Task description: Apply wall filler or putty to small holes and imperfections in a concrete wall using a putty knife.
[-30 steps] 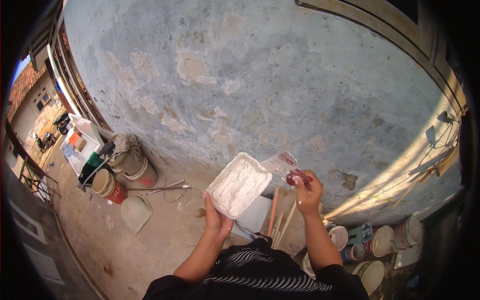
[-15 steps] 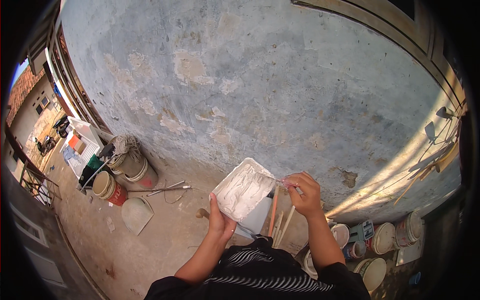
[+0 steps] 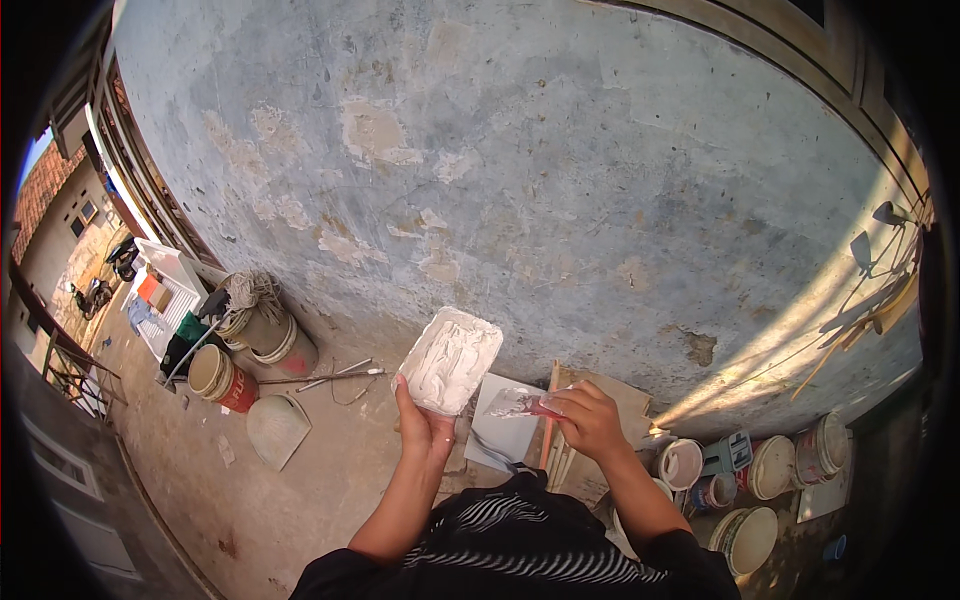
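My left hand [image 3: 424, 428] grips a shallow rectangular tray [image 3: 473, 318] by its near edge, thumb along the side. White putty [image 3: 453, 358] with ridged streaks fills the tray. To the right, my right hand [image 3: 588, 412] is closed round the reddish handle of a putty knife [image 3: 514, 402]. The knife's wide blade points left and carries white smears; it is apart from the tray. Beyond both hands stands a worn blue-grey wall [image 3: 560, 220] with several pale rough patches [image 3: 376, 130].
A pale flat board [image 3: 505, 435] and some wooden sticks [image 3: 553, 440] lie below my hands. On the left stand buckets [image 3: 285, 350], a red-labelled pail [image 3: 228, 380] and a pale flat piece [image 3: 276, 430]. Several paint buckets [image 3: 770, 472] crowd the right. Thin poles [image 3: 335, 376] lie by the wall.
My right hand has drawn the putty knife down and left, away from the tray's right edge, so its blade now shows. The tray has shifted slightly left and turned.
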The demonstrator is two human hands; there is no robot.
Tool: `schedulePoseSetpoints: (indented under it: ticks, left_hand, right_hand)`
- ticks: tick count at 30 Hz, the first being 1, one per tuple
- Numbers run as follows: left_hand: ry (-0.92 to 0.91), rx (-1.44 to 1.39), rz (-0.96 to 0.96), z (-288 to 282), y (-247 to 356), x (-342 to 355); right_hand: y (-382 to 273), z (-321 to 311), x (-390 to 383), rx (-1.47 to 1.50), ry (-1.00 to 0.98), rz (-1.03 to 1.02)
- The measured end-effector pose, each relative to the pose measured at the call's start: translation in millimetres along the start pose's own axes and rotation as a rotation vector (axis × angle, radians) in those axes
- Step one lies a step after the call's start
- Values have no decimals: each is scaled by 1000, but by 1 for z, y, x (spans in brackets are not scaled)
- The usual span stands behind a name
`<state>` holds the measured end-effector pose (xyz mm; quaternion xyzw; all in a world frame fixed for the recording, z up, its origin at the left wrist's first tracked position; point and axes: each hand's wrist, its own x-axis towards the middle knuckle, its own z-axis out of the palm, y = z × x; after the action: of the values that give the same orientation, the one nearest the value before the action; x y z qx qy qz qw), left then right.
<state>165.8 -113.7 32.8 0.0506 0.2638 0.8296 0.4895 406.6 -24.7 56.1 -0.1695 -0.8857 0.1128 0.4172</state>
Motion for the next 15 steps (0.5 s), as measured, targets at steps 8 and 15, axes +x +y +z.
schedulePoseSetpoints:
  ticks: [8,15]
  left_hand:
    - [-34,117,-67,3,-9,-3]
    - [-121,284,-393,-8,-25,-20]
  right_hand:
    - [-2,4,-30,377,340,628]
    - [-30,-4,-30,383,513,651]
